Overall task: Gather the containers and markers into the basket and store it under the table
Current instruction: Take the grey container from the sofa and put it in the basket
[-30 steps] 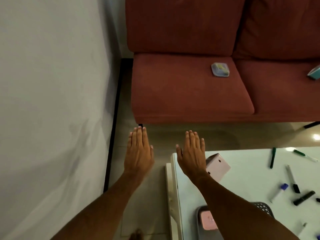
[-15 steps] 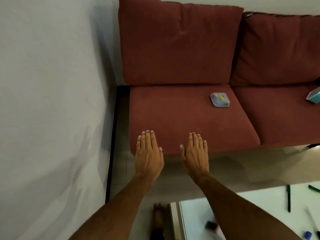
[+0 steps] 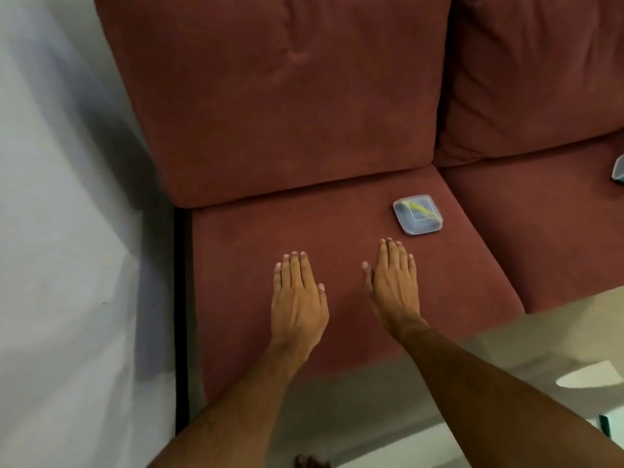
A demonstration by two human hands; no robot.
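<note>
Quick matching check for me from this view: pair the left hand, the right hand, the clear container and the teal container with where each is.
1 left hand
2 right hand
3 clear container
4 teal container

A cut off at the right edge
B on the left seat cushion
C nearest the clear container, open
D nearer the wall, open

1-D, 2-C, 3-B, 4-A

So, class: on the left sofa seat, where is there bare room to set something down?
Bare cushion lies left of the left hand toward the wall, and between the hands and the backrest. The seat's right side is taken up by the right hand and the clear container.
</note>
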